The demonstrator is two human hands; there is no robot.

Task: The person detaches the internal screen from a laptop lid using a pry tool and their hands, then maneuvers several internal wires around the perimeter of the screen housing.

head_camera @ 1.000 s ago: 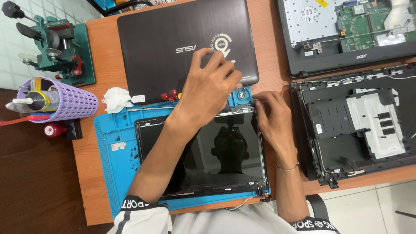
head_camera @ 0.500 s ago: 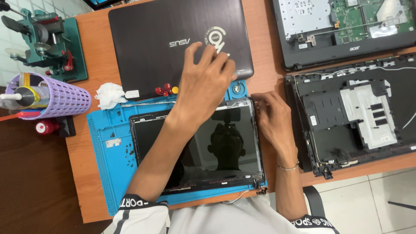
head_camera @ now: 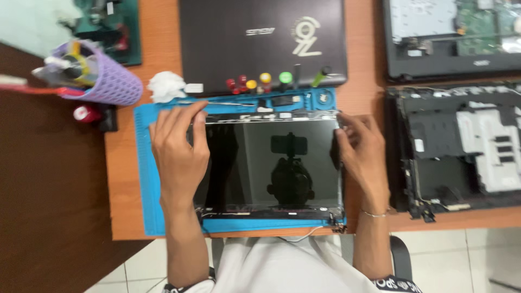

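Note:
A bare laptop screen panel (head_camera: 271,163) with a glossy black face lies flat on a blue work mat (head_camera: 146,179). My left hand (head_camera: 176,146) rests on the panel's left edge, its fingertips at the upper left corner. The panel's right edge is gripped near the upper right corner by my right hand (head_camera: 361,152). A thin cable (head_camera: 298,236) trails from the panel's near edge.
A closed dark laptop (head_camera: 260,40) lies behind the mat, with several coloured screwdriver handles (head_camera: 260,81) in the mat's tray. Two opened laptop chassis (head_camera: 461,146) sit at the right. A purple basket (head_camera: 103,78) of tools and white tissue (head_camera: 165,86) are at the left.
My left hand has moved from the panel's upper right, near the dark laptop, to the panel's left edge. The right hand stays on the right edge. The view has shifted.

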